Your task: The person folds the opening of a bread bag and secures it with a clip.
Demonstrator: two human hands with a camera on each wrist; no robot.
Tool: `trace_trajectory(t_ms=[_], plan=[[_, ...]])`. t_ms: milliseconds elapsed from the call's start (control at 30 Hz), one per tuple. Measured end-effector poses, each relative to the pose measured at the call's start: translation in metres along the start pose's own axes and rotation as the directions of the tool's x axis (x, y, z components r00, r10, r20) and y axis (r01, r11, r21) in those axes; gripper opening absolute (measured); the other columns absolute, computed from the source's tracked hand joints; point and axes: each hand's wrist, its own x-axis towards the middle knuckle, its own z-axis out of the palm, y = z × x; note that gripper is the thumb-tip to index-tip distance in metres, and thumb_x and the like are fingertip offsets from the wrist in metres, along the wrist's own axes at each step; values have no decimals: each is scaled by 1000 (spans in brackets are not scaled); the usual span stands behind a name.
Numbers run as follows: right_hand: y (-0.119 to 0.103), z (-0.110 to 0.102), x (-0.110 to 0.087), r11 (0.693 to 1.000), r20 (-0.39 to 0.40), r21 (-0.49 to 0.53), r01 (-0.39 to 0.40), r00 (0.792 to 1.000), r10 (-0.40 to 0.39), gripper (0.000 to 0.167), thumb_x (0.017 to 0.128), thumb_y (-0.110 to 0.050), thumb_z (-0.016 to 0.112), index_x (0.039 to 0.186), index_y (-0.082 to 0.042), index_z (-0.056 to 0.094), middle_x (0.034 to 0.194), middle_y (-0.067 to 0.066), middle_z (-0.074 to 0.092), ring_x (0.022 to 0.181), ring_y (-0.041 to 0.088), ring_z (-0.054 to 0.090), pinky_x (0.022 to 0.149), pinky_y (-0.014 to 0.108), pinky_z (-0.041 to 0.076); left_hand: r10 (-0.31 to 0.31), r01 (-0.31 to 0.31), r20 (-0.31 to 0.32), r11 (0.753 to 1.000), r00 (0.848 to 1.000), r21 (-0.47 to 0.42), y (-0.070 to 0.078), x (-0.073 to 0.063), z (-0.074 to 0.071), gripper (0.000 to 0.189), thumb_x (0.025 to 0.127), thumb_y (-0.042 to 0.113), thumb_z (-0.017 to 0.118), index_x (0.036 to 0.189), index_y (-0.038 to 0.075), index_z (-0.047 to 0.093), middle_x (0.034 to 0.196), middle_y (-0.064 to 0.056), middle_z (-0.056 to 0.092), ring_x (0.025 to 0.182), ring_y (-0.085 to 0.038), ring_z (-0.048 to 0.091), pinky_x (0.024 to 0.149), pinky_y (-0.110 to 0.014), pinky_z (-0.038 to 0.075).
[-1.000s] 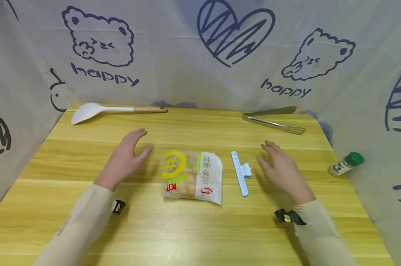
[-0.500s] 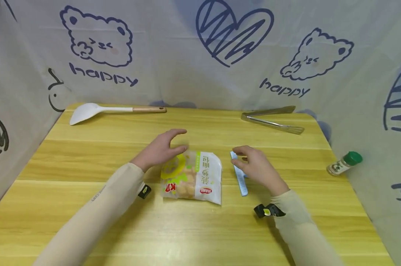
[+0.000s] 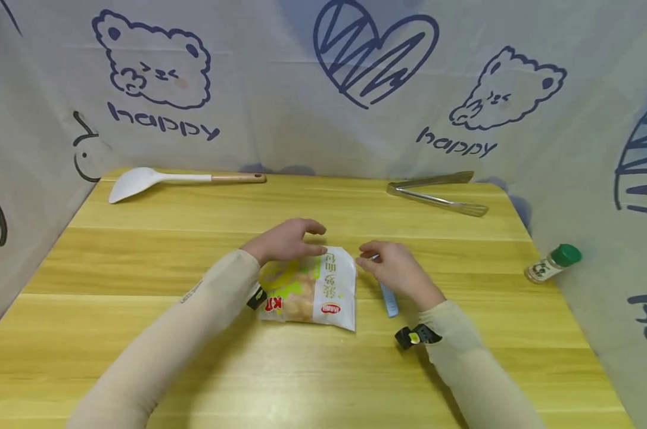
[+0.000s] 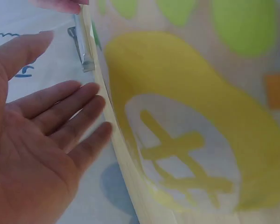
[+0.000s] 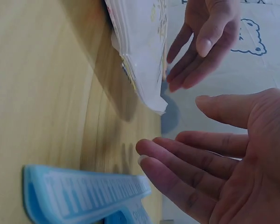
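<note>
A plastic bag of bread (image 3: 302, 292) with yellow, green and white printing lies on the wooden table. My left hand (image 3: 288, 241) hovers over the bag's far edge, thumb and fingers spread apart. Just past the bag's right side is my right hand (image 3: 395, 268), its fingers reaching toward the bag's far right corner. In the right wrist view there is a gap between those fingers and the bag (image 5: 142, 56). Beneath the right hand lies a light blue bag clip (image 5: 88, 193), partly covered by the hand in the head view. Neither hand holds anything.
A white spatula (image 3: 184, 178) with a wooden handle lies along the table's far left edge. Metal tongs (image 3: 436, 193) lie spread at the far right. A green-capped seasoning bottle (image 3: 553, 263) is by the right edge. A cloth (image 3: 280, 89) with drawings hangs behind.
My left hand has moved right, from beside the bag to above its far edge. The right hand has come left across the clip toward the bag's corner. Bag and clip lie where they were.
</note>
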Motion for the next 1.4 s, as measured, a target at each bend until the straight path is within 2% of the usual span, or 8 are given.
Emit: trace_trajectory(t_ms=[200, 400, 633, 867, 967, 1067, 1200, 1400], plan=[[-3, 6, 5, 1000, 41, -7, -26, 999, 26, 39, 98, -27, 62, 125, 2, 63, 107, 9, 69, 92, 20, 64, 79, 38, 53, -29, 24, 74, 998, 997, 59, 7, 11, 4, 53, 96, 27, 65, 138, -3, 52, 138, -14, 54, 133, -29, 43, 110, -39, 31], [-7, 12, 11, 999, 93, -7, -43, 995, 44, 36, 98, -26, 64, 122, 1, 65, 100, 6, 68, 84, 17, 61, 72, 33, 51, -80, 66, 131, 992, 988, 107, 16, 16, 5, 50, 101, 30, 58, 139, -2, 51, 138, -15, 54, 130, -28, 46, 108, -40, 35], [-9, 15, 16, 998, 115, -16, -63, 991, 65, 32, 97, -25, 65, 118, -1, 68, 92, 3, 66, 73, 16, 56, 63, 31, 47, -81, 57, 159, 988, 984, 147, 20, 22, 3, 44, 102, 25, 57, 134, -4, 55, 124, -14, 63, 114, -25, 59, 98, -37, 45], [-9, 18, 19, 998, 81, -11, -69, 994, 70, 16, 97, -16, 63, 105, -3, 71, 83, 1, 66, 71, 15, 58, 64, 31, 47, -90, 67, 130, 982, 987, 176, 19, 28, 5, 19, 98, 15, 61, 108, 2, 71, 97, -6, 68, 86, -19, 62, 77, -30, 51], [-10, 18, 20, 997, 77, 25, -74, 994, 72, 14, 99, -14, 61, 102, -3, 70, 79, 2, 67, 67, 16, 60, 61, 31, 47, -117, 101, 92, 982, 989, 158, 20, 27, 3, 12, 97, 12, 62, 97, 5, 72, 91, -4, 67, 79, -18, 61, 69, -29, 51], [-11, 16, 20, 997, 65, 46, -61, 996, 58, 14, 99, -14, 60, 99, -4, 70, 78, 3, 67, 66, 16, 60, 59, 31, 46, -115, 107, 70, 988, 991, 115, 19, 24, 1, 10, 97, 11, 62, 92, 6, 70, 89, -4, 65, 78, -18, 60, 65, -29, 50], [-14, 13, 19, 998, 33, 64, -10, 999, 8, 12, 99, -15, 60, 98, -6, 69, 79, 4, 65, 65, 17, 57, 58, 32, 46, -71, 66, 67, 995, 995, 76, 19, 17, -6, 10, 97, 10, 61, 91, 6, 67, 89, -6, 64, 74, -18, 57, 63, -29, 48], [-21, 8, 14, 990, -30, 141, 26, 999, -22, 12, 101, -18, 58, 100, -9, 65, 82, 2, 63, 68, 17, 57, 59, 33, 48, -21, 23, 60, 999, 998, -34, 20, 3, -19, 9, 98, 11, 60, 97, 4, 65, 90, -8, 67, 54, -13, 50, 51, -27, 45]])
